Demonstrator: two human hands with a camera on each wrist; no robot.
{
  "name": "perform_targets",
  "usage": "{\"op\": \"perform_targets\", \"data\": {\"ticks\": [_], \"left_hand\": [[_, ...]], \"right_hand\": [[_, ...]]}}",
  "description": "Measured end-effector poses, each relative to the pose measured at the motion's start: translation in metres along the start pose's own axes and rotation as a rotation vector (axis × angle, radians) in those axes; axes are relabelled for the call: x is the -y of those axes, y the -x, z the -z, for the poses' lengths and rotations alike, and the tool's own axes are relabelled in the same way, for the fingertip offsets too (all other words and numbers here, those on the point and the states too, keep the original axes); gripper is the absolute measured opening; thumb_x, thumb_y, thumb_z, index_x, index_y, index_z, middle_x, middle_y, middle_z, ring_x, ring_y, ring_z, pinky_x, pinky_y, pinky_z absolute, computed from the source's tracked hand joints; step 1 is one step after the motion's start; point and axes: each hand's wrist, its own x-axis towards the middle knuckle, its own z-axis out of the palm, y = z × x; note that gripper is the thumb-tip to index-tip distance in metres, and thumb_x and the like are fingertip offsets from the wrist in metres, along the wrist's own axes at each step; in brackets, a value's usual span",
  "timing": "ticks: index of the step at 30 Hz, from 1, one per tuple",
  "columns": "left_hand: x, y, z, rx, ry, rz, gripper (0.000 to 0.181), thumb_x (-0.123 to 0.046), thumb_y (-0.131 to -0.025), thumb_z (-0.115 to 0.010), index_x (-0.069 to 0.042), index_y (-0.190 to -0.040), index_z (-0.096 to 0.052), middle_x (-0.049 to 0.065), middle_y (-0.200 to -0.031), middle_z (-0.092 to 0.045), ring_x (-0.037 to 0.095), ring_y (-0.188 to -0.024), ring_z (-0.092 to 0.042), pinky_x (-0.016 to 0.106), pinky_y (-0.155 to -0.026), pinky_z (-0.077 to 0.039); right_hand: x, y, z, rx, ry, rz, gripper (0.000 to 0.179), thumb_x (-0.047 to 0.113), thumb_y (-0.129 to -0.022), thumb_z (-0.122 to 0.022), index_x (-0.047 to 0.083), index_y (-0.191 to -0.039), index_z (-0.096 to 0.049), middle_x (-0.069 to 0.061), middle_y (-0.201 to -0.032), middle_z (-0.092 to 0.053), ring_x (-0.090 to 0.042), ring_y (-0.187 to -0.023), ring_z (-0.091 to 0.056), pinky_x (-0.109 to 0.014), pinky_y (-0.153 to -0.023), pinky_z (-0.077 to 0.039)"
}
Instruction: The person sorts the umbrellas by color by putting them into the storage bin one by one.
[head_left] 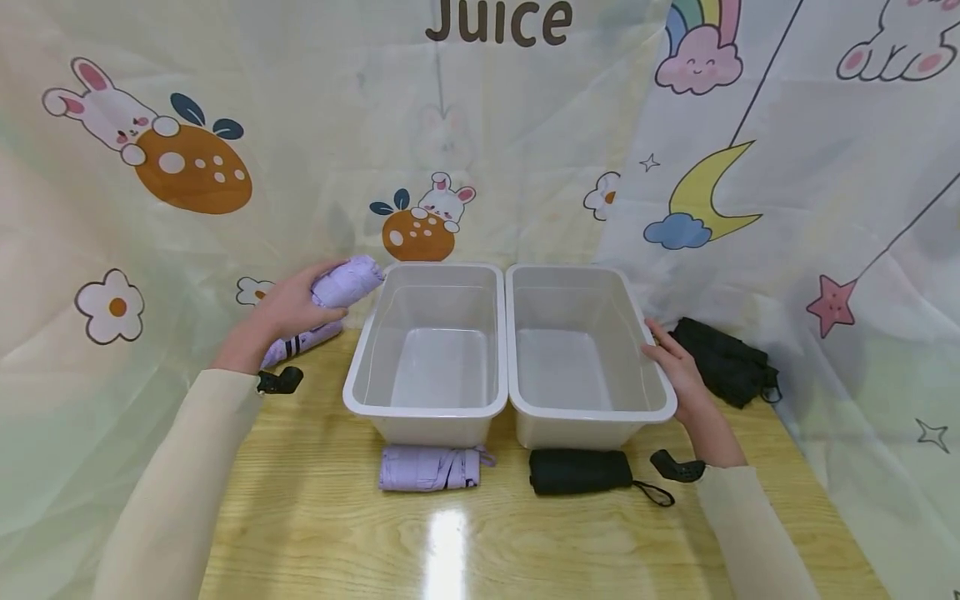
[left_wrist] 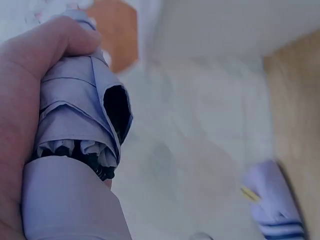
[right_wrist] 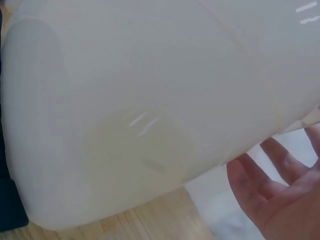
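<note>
A folded lilac umbrella [head_left: 347,282] is gripped in my left hand [head_left: 292,307], raised just left of the left bin [head_left: 427,412]. In the left wrist view its loose fabric folds and part of the dark ribs [left_wrist: 95,157] show. Another lilac umbrella [head_left: 318,336] with dark stripes lies below that hand, partly hidden by it. My right hand [head_left: 678,371] touches the right side of the right bin [head_left: 596,415], its fingers at the rim. Both bins are pale and stand side by side with nothing inside.
A lilac folded umbrella [head_left: 429,468] lies in front of the left bin, a black one [head_left: 581,472] with a wrist loop before the right bin. More black folded fabric [head_left: 723,360] sits right of my right hand. A printed cloth [head_left: 525,125] hangs behind the wooden table [head_left: 562,550].
</note>
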Motion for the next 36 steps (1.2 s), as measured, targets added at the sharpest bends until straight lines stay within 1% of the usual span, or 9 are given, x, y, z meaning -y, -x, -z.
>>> {"op": "perform_targets", "data": {"ticks": [4, 8, 9, 12, 15, 19, 26, 29, 36], "left_hand": [[-0.032, -0.022, -0.003, 0.058, -0.017, -0.087, 0.079, -0.036, -0.079, -0.078, -0.038, -0.147, -0.039, 0.004, -0.135, -0.051, 0.028, -0.103, -0.051, 0.05, -0.083, -0.045], [-0.058, -0.045, -0.014, 0.142, -0.036, -0.186, 0.076, -0.033, -0.078, -0.078, -0.038, -0.144, -0.042, -0.002, -0.131, -0.052, 0.023, -0.103, -0.05, 0.044, -0.083, -0.044], [-0.065, -0.051, -0.017, 0.168, -0.017, -0.205, 0.075, -0.031, -0.078, -0.078, -0.037, -0.144, -0.043, -0.001, -0.129, -0.053, 0.023, -0.103, -0.05, 0.043, -0.082, -0.045], [-0.078, -0.064, -0.025, 0.243, 0.021, -0.243, 0.072, -0.026, -0.079, -0.078, -0.036, -0.142, -0.045, -0.001, -0.125, -0.054, 0.023, -0.101, -0.051, 0.041, -0.08, -0.047], [-0.087, -0.073, -0.034, 0.288, 0.038, -0.279, 0.072, -0.019, -0.079, -0.079, -0.029, -0.142, -0.047, 0.002, -0.126, -0.055, 0.024, -0.102, -0.053, 0.041, -0.081, -0.048], [-0.093, -0.081, -0.049, 0.294, -0.003, -0.316, 0.073, -0.015, -0.078, -0.08, -0.025, -0.142, -0.048, 0.002, -0.131, -0.055, 0.023, -0.107, -0.051, 0.042, -0.087, -0.046], [-0.095, -0.092, -0.084, 0.287, -0.038, -0.335, 0.072, -0.009, -0.075, -0.081, -0.026, -0.138, -0.053, -0.002, -0.134, -0.054, 0.024, -0.111, -0.05, 0.044, -0.094, -0.042], [-0.091, -0.095, -0.1, 0.31, -0.016, -0.311, 0.072, -0.01, -0.075, -0.082, -0.027, -0.138, -0.053, -0.003, -0.135, -0.054, 0.023, -0.112, -0.048, 0.043, -0.097, -0.04], [-0.08, -0.101, -0.131, 0.348, -0.024, -0.193, 0.077, -0.011, -0.074, -0.084, -0.039, -0.139, -0.052, -0.004, -0.128, -0.056, 0.023, -0.107, -0.049, 0.042, -0.092, -0.043]], "right_hand": [[0.001, 0.001, 0.002, 0.009, 0.0, -0.009, 0.065, 0.023, -0.101, -0.055, 0.028, -0.156, -0.021, -0.003, -0.162, -0.011, -0.009, -0.112, -0.048, -0.022, -0.08, -0.051], [0.001, 0.002, 0.003, 0.01, 0.002, -0.009, 0.063, 0.023, -0.101, -0.054, 0.03, -0.155, -0.022, -0.003, -0.161, -0.013, -0.008, -0.111, -0.049, -0.022, -0.08, -0.051], [0.001, 0.001, 0.003, 0.011, 0.001, -0.006, 0.063, 0.023, -0.101, -0.054, 0.031, -0.155, -0.023, -0.003, -0.161, -0.013, -0.008, -0.111, -0.049, -0.022, -0.08, -0.051], [0.0, 0.001, 0.002, 0.016, -0.003, 0.0, 0.063, 0.024, -0.101, -0.054, 0.03, -0.155, -0.023, -0.003, -0.161, -0.013, -0.009, -0.112, -0.049, -0.022, -0.081, -0.051], [-0.001, 0.001, 0.0, 0.023, -0.004, -0.006, 0.063, 0.023, -0.101, -0.054, 0.03, -0.155, -0.022, -0.003, -0.161, -0.014, -0.01, -0.113, -0.048, -0.023, -0.082, -0.05], [-0.001, 0.001, -0.002, 0.022, -0.007, -0.008, 0.063, 0.022, -0.102, -0.053, 0.029, -0.156, -0.02, -0.003, -0.161, -0.014, -0.01, -0.114, -0.047, -0.023, -0.082, -0.05], [-0.001, 0.004, -0.001, 0.038, -0.026, -0.007, 0.064, 0.022, -0.103, -0.049, 0.028, -0.157, -0.015, -0.001, -0.162, -0.009, -0.01, -0.119, -0.044, -0.023, -0.086, -0.049], [-0.001, 0.005, -0.001, 0.039, -0.03, 0.001, 0.063, 0.021, -0.103, -0.048, 0.027, -0.157, -0.015, -0.002, -0.162, -0.009, -0.01, -0.118, -0.044, -0.023, -0.086, -0.048], [-0.005, 0.002, -0.002, 0.035, -0.041, 0.015, 0.061, 0.02, -0.104, -0.047, 0.026, -0.157, -0.016, 0.001, -0.162, -0.007, -0.008, -0.119, -0.043, -0.022, -0.088, -0.047]]}}
